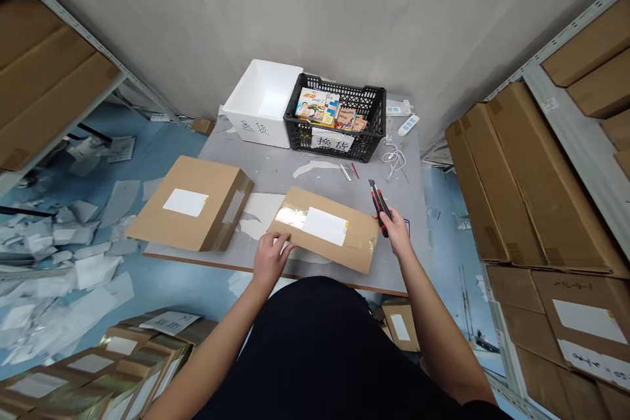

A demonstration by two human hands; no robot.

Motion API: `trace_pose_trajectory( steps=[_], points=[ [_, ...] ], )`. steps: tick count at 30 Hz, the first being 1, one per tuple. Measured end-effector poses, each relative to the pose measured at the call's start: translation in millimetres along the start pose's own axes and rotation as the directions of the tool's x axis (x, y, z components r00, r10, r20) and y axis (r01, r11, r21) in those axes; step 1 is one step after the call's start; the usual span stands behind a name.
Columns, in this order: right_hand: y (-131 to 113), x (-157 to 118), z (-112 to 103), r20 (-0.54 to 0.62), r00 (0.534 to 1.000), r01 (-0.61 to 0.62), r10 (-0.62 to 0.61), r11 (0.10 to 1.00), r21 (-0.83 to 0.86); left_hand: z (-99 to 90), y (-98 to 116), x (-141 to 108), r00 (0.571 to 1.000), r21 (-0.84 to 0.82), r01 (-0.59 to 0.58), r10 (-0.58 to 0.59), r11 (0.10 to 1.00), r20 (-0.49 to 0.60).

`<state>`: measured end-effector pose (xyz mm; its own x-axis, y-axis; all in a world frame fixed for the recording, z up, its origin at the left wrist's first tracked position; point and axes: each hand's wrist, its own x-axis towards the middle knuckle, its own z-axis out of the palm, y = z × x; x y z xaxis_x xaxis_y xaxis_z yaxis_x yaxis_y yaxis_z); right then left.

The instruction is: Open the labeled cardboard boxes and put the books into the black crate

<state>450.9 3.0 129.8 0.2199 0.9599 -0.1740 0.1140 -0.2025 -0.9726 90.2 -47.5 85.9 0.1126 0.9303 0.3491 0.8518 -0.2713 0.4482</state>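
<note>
A flat cardboard box (361, 243) with a white label and clear tape lies at the table's front edge, turned slightly askew. At its left end my left hand (272, 254) grips the edge, thumb and fingers closed on the cardboard. My right hand (394, 230) is wrapped round a red and black utility knife (379, 207) beside the box's right end. The knife's dark tip points up and away from me. A second, larger cardboard box (172, 226) with a blank-looking white label sits to the left.
Behind stand a white foam box (246, 128) and a black crate (361, 152) holding small colourful packs. A white cable (394, 157) lies right of the crate. Shelves with cartons (522, 164) flank the table. Paper scraps (98, 269) cover the floor at left.
</note>
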Motion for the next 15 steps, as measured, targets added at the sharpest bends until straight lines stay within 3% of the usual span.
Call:
trace_pose_trajectory(
  steps=[4,9,15],
  points=[
    [26.5,-43.5,-2.6,-0.077,0.992,-0.096,0.101,0.993,0.069,9.8,-14.3,41.2,0.998,-0.079,0.068,-0.067,0.995,0.022],
    [45.4,-91.8,15.7,-0.17,0.972,-0.143,0.164,0.981,0.128,17.3,-24.5,88.8,0.976,-0.339,0.182,-0.127,0.923,0.177],
    [48.3,-116.4,64.6,-0.06,0.965,-0.226,0.255,0.925,0.305,16.4,-24.9,95.0,0.942,-0.479,0.333,-0.268,0.812,0.199]
  ],
)
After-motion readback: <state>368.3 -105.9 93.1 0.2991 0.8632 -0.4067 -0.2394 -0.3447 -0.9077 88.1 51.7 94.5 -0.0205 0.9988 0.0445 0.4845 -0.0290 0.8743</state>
